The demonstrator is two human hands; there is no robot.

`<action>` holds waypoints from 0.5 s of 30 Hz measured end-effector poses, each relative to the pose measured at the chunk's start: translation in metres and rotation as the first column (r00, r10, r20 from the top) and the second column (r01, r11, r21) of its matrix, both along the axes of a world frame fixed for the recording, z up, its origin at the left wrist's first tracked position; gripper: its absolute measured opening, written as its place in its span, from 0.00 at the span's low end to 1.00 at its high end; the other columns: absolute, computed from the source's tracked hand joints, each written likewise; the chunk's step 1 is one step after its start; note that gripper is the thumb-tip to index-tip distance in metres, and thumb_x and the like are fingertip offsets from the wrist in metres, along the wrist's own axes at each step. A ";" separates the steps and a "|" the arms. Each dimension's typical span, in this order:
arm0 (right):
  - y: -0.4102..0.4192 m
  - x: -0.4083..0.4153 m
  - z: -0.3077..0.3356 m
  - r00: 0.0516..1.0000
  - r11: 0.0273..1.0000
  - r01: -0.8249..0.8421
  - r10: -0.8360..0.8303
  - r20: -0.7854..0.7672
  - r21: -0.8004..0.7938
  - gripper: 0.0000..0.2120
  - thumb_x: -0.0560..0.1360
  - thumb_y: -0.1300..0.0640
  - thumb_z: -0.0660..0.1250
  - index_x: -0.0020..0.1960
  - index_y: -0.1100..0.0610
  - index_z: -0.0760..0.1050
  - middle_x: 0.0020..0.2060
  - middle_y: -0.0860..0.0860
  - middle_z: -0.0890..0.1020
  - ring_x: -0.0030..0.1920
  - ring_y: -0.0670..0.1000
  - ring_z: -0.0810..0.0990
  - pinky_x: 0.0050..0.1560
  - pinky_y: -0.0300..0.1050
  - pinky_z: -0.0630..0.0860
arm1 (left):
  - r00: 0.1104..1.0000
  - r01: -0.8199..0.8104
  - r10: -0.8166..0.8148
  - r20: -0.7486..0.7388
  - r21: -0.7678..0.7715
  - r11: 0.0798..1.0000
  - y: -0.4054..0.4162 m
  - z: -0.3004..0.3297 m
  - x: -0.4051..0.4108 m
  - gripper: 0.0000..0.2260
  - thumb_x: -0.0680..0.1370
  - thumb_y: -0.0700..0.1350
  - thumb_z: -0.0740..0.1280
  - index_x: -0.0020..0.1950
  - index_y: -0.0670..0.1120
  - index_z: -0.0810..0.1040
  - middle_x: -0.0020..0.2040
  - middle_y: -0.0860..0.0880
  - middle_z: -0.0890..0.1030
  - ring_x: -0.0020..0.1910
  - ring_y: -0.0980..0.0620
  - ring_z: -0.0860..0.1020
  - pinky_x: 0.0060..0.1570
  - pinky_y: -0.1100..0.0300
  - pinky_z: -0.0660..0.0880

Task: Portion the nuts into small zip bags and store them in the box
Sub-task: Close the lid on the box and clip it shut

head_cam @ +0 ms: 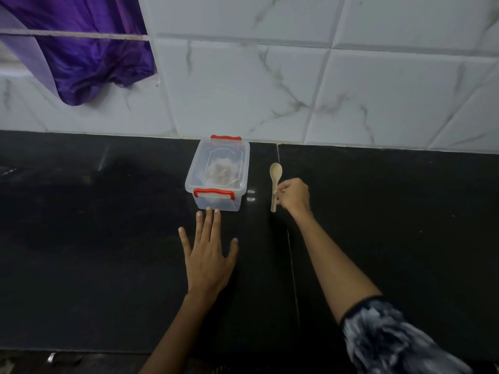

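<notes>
**Box lidded, spoon in hand, no loose bags in sight**

Nearest the camera: patterned sleeve (399, 336) on the right forearm, low right of the view. Left forearm bare.

Left hand (208, 255) lies flat over the dark counter (94, 238), fingers (209, 222) straight and spread, holding nothing. Fingertips sit just short of the box's near wall; contact cannot be confirmed.

Right hand (293, 197) is curled round the handle of a wooden spoon (275, 184). Spoon stands roughly upright, bowl toward the wall, handle end near or on the counter, just right of the box.

Box (217, 175): clear plastic, lid on, a red clip at each short end. It sits at the back of the counter, far end near the tiled wall (297, 76). Pale brown contents, probably the nuts (220, 171), show blurred through the lid; whether they are bagged is not readable. A purple cloth (89, 58) hangs at upper left, well apart.

Judgement: either the very start or the close of the task; the frame does not settle which.

Risks from here:
- Opening the clips one-handed could skid the light box on the glossy counter.
- A clip releasing suddenly could tip the box and scatter nuts.
- The spoon, gripped low, could knock the box.
</notes>
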State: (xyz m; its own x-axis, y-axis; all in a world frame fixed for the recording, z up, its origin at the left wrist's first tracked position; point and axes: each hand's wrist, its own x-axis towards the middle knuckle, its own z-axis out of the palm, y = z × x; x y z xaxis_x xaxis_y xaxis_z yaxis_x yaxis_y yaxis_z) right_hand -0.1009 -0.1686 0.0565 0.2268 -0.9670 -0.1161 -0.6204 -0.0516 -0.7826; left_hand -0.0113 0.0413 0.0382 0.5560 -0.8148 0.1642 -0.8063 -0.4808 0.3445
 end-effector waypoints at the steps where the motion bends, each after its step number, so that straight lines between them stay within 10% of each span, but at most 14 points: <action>1: -0.008 0.012 -0.005 1.000 1.000 -0.003 0.003 -0.021 0.005 0.04 0.73 0.63 0.69 0.47 0.59 0.81 0.44 0.56 0.84 0.42 0.53 0.83 0.44 0.51 0.82 | 1.000 -0.002 0.002 -0.002 0.005 1.000 0.000 -0.001 0.003 0.32 0.79 0.57 0.55 0.77 0.49 0.44 0.73 0.54 0.38 0.73 0.55 0.35 0.67 0.49 0.27; 15: -0.024 0.053 -0.038 0.989 1.000 -0.009 0.007 -0.147 -0.016 0.08 0.78 0.62 0.62 0.50 0.60 0.80 0.48 0.55 0.82 0.46 0.52 0.81 0.40 0.42 0.76 | 0.998 -0.028 0.028 -0.061 0.002 1.000 -0.016 -0.015 0.029 0.32 0.79 0.56 0.57 0.76 0.49 0.42 0.74 0.54 0.40 0.73 0.55 0.35 0.67 0.50 0.27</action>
State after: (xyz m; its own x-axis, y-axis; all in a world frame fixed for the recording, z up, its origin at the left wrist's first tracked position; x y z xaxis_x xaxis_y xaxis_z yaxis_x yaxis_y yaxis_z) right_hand -0.0477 -0.1924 0.0181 0.2165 -0.9672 -0.1327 -0.7282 -0.0694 -0.6819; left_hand 0.0178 0.0254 0.0233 0.5875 -0.7989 0.1286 -0.7700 -0.5030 0.3926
